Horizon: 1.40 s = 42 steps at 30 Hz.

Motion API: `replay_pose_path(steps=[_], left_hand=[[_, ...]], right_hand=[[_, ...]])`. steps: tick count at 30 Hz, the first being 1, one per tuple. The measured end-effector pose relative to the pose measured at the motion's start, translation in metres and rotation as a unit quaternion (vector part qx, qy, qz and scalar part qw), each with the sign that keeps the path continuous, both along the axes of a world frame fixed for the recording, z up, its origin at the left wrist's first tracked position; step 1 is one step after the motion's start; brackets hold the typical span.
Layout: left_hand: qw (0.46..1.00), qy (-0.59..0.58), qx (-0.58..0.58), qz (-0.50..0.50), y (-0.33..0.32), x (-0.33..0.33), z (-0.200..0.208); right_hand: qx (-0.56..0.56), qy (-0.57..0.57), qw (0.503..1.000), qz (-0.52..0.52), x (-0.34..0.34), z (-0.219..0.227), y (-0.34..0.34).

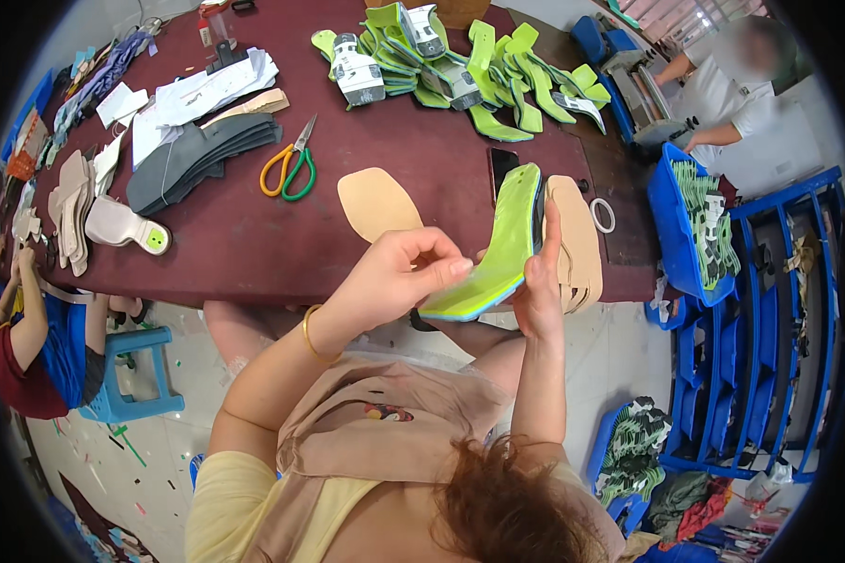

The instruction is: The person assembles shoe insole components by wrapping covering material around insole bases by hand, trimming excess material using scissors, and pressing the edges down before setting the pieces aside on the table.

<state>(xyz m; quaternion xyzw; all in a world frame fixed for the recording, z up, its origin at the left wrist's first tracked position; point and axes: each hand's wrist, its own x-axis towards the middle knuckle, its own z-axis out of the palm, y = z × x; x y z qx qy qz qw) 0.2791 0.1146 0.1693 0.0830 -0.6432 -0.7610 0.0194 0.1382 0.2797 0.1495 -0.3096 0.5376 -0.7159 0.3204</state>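
The left hand (pixel 399 272) pinches the near end of a green insole (pixel 498 249) while the right hand (pixel 540 281) grips its side with one finger up along the edge, holding it above the dark red table (pixel 244 244), probably to steady it, beside a tan insole (pixel 377 202).

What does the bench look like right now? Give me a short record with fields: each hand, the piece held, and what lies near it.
left hand: pinches the lower end of the green insole
right hand: supports the insole's edge, forefinger raised along it
green insole: held tilted over the table's near edge, blue rim along its lower end
tan insole: flat on the dark red table
scissors: lie left of the tan insole
stack of tan pieces: behind the right hand
pile of green insoles: far side
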Motion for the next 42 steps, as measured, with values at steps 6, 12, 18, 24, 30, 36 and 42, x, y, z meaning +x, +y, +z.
replay_pose_path(steps=[6,12,18,24,30,36,42], left_hand=[[0.961,0.07,0.193,0.184,0.012,-0.03,-0.035],[0.833,0.122,0.435,0.32,-0.061,-0.042,-0.079],[0.82,0.201,0.206,0.495,-0.136,0.084,-0.083],[0.81,-0.282,-0.293,0.422,-0.151,0.379,-0.172],[0.537,-0.61,-0.536,0.228,-0.096,0.391,-0.133],[0.721,-0.148,-0.596,0.321,-0.089,0.071,-0.114],[0.688,-0.243,-0.532,0.429,-0.096,-0.069,-0.175]], right_hand=[[-0.121,-0.105,0.986,0.048,-0.003,-0.023,0.009],[-0.222,-0.222,0.936,0.156,0.0,-0.033,0.018],[-0.329,-0.411,0.811,0.254,-0.016,-0.058,0.046],[-0.397,-0.39,0.735,0.388,-0.053,-0.051,0.061],[-0.266,-0.221,0.938,-0.018,-0.06,-0.035,0.072],[-0.028,0.017,0.999,-0.025,-0.02,-0.012,0.033],[0.052,-0.006,0.998,0.021,0.037,-0.01,0.04]])
